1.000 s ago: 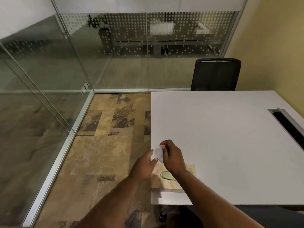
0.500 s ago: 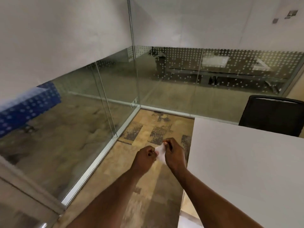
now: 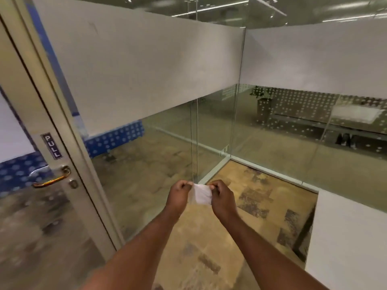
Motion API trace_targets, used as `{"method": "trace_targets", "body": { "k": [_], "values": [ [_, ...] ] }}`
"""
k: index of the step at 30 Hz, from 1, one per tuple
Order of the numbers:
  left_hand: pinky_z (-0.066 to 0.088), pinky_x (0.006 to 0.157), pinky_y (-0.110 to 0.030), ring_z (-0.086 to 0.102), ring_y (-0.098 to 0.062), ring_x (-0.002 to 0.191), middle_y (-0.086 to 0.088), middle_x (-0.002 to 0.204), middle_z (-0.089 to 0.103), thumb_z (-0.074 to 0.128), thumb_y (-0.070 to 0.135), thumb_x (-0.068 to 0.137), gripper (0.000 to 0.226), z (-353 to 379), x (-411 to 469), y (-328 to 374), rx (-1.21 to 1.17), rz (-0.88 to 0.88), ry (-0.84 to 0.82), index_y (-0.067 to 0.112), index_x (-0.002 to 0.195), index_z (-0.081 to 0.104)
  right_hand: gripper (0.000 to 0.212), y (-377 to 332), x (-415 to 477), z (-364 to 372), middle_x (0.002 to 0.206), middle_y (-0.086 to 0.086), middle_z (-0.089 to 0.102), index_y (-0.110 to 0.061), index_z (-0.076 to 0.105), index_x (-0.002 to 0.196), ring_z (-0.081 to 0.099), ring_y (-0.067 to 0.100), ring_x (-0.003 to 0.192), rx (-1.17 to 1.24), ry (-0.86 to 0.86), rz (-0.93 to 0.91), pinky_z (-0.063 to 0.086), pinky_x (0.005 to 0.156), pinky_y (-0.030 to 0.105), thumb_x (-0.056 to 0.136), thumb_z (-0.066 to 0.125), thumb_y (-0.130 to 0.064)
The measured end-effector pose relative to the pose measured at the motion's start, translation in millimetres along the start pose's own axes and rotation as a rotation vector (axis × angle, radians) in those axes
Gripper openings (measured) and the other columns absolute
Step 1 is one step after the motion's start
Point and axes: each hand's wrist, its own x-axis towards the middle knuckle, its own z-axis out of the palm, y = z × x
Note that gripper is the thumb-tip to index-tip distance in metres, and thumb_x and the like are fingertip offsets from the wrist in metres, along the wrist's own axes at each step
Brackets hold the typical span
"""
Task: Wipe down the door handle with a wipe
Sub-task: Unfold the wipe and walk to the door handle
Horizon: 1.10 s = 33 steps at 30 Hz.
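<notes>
Head view shows my left hand (image 3: 179, 194) and right hand (image 3: 222, 196) each pinching an upper corner of the wipe (image 3: 201, 194), which hangs stretched flat between them, its top edge running left to right. Both grips are closed on it. The handle (image 3: 50, 181) sits well to the left of my left grip and slightly higher, on the door (image 3: 31, 114). Its brass lever lies nearly level, long axis running left from the pivot, free end pointing left. A PULL label (image 3: 52, 145) sits above it. The white tabletop (image 3: 351, 237) lies right of my right grip.
</notes>
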Motion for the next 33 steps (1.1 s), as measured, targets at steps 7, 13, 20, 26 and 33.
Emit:
{"method": "trace_targets", "body": {
  "k": [7, 13, 20, 26, 33],
  "values": [
    [0.049, 0.055, -0.019, 0.063, -0.013, 0.060, -0.002, 0.071, 0.067, 0.055, 0.004, 0.101, 0.025, -105.9, 22.8, 15.6, -0.245, -0.071, 0.049, 0.013, 0.079, 0.064, 0.017, -63.9, 8.9, 100.3, 0.094, 0.010, 0.070, -0.006, 0.068, 0.097, 0.067, 0.029, 0.087, 0.173, -0.084, 0.100, 0.060, 0.071, 0.042, 0.097, 0.051, -0.008],
    [0.033, 0.060, -0.030, 0.048, -0.023, 0.069, -0.014, 0.080, 0.058, 0.054, -0.001, 0.096, 0.023, -196.3, 25.4, 20.8, -0.172, -0.088, 0.041, 0.011, 0.078, 0.062, 0.025, -122.0, 22.2, 183.5, 0.082, 0.006, 0.070, -0.014, 0.070, 0.088, 0.066, 0.021, 0.073, 0.586, -0.101, 0.331, 0.053, 0.053, 0.023, 0.093, 0.050, 0.000],
    [0.051, 0.070, -0.029, 0.064, -0.029, 0.086, -0.024, 0.111, 0.066, 0.045, 0.006, 0.105, 0.032, -291.7, 19.5, 36.9, -0.406, -0.062, 0.129, -0.013, 0.124, 0.061, 0.023, -181.9, 11.2, 292.9, 0.093, 0.011, 0.075, -0.018, 0.070, 0.091, 0.070, 0.025, 0.079, 0.737, -0.295, 0.344, 0.055, 0.066, 0.032, 0.095, 0.052, -0.005],
    [0.056, 0.077, -0.033, 0.071, -0.022, 0.090, -0.014, 0.111, 0.075, 0.062, 0.007, 0.097, 0.023, -363.6, 28.7, 26.2, -0.432, 0.018, 0.282, 0.008, 0.120, 0.069, 0.018, -197.4, 16.8, 342.0, 0.089, 0.007, 0.073, -0.020, 0.070, 0.086, 0.066, 0.026, 0.083, 0.681, -0.346, 0.262, 0.056, 0.071, 0.033, 0.096, 0.058, -0.009],
    [0.059, 0.070, -0.031, 0.072, -0.021, 0.090, -0.006, 0.108, 0.077, 0.068, 0.000, 0.092, 0.028, -437.7, 54.6, 20.6, -0.437, 0.104, 0.513, 0.013, 0.115, 0.074, 0.027, -191.9, 51.4, 401.1, 0.093, 0.010, 0.075, -0.006, 0.071, 0.108, 0.071, 0.026, 0.083, 0.704, -0.642, 0.372, 0.058, 0.069, 0.034, 0.091, 0.071, -0.027]
  ]
}}
